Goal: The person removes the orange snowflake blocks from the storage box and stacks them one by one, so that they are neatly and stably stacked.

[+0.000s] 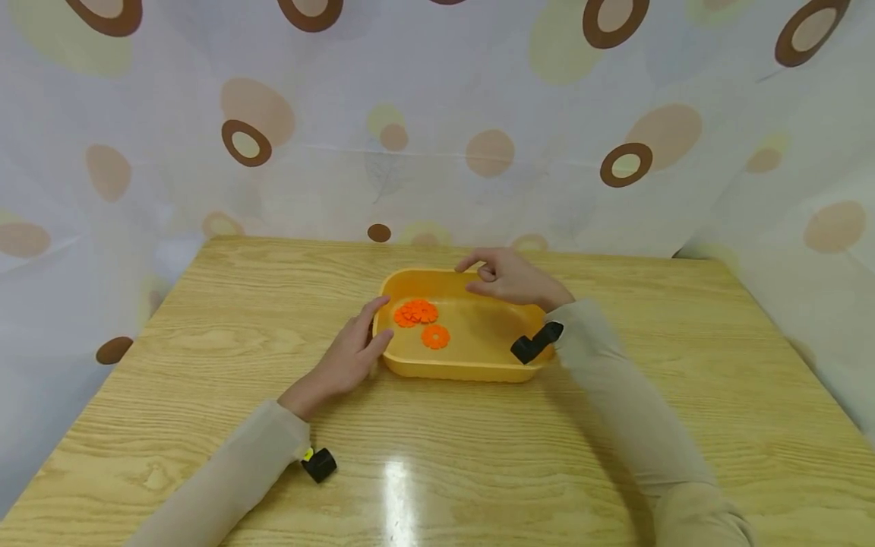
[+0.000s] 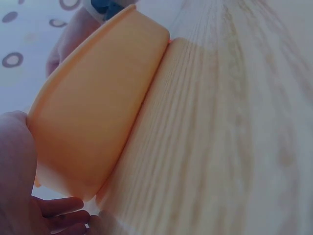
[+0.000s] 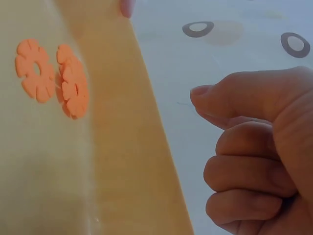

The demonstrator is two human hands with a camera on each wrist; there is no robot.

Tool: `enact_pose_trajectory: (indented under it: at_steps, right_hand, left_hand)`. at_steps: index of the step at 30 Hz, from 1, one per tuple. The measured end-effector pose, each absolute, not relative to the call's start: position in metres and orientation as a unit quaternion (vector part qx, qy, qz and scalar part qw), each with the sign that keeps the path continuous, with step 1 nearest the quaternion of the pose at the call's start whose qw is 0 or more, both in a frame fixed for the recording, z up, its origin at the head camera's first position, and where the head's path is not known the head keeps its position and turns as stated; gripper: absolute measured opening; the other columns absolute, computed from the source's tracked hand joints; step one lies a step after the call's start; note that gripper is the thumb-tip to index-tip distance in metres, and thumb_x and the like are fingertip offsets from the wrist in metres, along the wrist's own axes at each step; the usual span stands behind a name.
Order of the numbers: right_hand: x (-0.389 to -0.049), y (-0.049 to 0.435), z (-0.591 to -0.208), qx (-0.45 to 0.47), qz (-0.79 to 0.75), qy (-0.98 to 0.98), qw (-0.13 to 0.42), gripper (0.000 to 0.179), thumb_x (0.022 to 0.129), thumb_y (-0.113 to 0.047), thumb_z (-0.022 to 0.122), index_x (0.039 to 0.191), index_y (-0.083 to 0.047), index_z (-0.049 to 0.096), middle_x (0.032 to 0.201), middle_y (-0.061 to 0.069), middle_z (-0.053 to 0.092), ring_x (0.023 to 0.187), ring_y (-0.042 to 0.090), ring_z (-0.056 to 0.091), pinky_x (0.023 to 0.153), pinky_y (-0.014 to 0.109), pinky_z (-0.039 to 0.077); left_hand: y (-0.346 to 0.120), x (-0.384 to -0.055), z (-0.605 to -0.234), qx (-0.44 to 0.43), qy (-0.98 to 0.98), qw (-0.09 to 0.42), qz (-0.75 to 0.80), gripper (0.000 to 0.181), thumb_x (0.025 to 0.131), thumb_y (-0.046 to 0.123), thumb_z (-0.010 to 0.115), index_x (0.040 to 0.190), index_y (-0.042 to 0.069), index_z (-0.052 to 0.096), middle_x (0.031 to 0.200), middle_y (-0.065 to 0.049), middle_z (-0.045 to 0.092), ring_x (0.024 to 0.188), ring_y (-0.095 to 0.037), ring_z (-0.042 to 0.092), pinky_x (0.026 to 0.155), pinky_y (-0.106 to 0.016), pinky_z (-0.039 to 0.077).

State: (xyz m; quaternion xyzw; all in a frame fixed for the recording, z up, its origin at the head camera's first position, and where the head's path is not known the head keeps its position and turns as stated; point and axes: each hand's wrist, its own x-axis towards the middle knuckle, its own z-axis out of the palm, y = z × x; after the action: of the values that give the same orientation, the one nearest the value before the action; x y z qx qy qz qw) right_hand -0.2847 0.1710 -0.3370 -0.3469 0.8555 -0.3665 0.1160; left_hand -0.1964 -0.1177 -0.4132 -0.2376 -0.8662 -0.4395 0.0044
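Observation:
A yellow-orange plastic basin (image 1: pixel 468 372) sits on the wooden table, its long side towards me. Inside, towards its left end, is an overlapping cluster of orange notched, flower-shaped discs (image 1: pixel 416 311). One more notched disc (image 1: pixel 435 336) lies nearer to me, with a hole in its middle. My left hand (image 1: pixel 349 353) grips the basin's left end, thumb at the rim and fingers along the outside. Over the far right part of the basin hovers my right hand (image 1: pixel 509 277), holding nothing. Its index finger and thumb are apart; the other fingers (image 3: pixel 244 171) are curled.
The wooden table (image 1: pixel 424 448) extends around the basin. A patterned cloth (image 1: pixel 437 175) hangs behind the table's far edge and along the sides. Small black cameras (image 1: pixel 319 465) are strapped to both wrists.

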Motion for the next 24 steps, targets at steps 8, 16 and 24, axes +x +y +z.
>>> enact_pose_trajectory:
  at_steps: [8, 16, 24]
  right_hand:
    - [-0.284, 0.160, -0.339, -0.349, -0.348, 0.861, 0.121, 0.028, 0.093, -0.006, 0.060, 0.121, 0.002, 0.060, 0.055, -0.005, 0.024, 0.047, 0.010, 0.022, 0.074, 0.032, 0.040]
    - [-0.289, 0.153, -0.347, -0.348, -0.353, 0.856, 0.146, 0.026, 0.093, -0.004, 0.060, 0.119, 0.001, 0.062, 0.055, -0.004, 0.025, 0.047, 0.011, 0.021, 0.074, 0.032, 0.041]
    - [-0.292, 0.144, -0.353, -0.386, -0.316, 0.851, 0.165, 0.026, 0.090, -0.006, 0.066, 0.116, -0.002, 0.066, 0.054, -0.004, 0.027, 0.049, 0.011, 0.023, 0.056, 0.025, 0.030]
  left_hand:
    - [-0.117, -0.198, -0.415, -0.247, -0.865, 0.012, -0.437, 0.054, 0.102, 0.021, 0.045, 0.150, 0.003, 0.024, 0.122, -0.024, 0.054, 0.097, -0.024, 0.054, 0.092, -0.043, 0.044]
    - [-0.118, -0.197, -0.414, -0.244, -0.867, 0.007, -0.434, 0.054, 0.103, 0.022, 0.045, 0.150, 0.004, 0.025, 0.105, -0.016, 0.056, 0.085, -0.019, 0.051, 0.084, -0.036, 0.044]
    - [-0.118, -0.197, -0.413, -0.245, -0.864, 0.006, -0.439, 0.054, 0.103, 0.022, 0.045, 0.149, 0.002, 0.025, 0.111, -0.019, 0.056, 0.089, -0.021, 0.053, 0.086, -0.038, 0.045]
